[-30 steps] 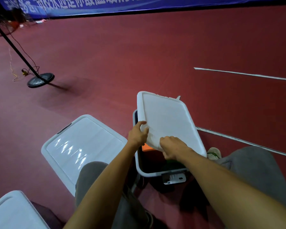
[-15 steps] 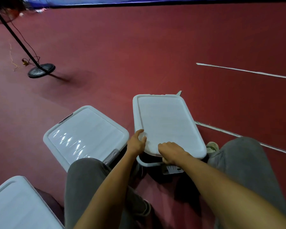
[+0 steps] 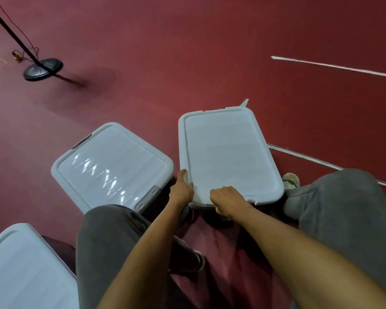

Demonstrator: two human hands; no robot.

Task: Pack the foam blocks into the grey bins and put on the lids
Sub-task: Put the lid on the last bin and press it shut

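A white lid point(image 3: 228, 152) lies flat over a grey bin between my knees, and the bin beneath it is almost wholly hidden. My left hand point(image 3: 182, 190) grips the lid's near left corner, thumb on top. My right hand point(image 3: 226, 200) holds the lid's near edge with its fingers curled over the rim. No foam blocks are visible.
A second lidded bin point(image 3: 112, 166) stands to the left, a third lidded bin point(image 3: 25, 268) at the bottom left corner. A black stand base point(image 3: 42, 69) with a pole and cable sits far left. My knees point(image 3: 112, 246) flank the bin. White lines point(image 3: 334, 66) cross the red floor.
The lid, tilted up over the open bin a second ago, has come down flat onto it. The orange block inside is now covered. Both hands stayed on the near edge.
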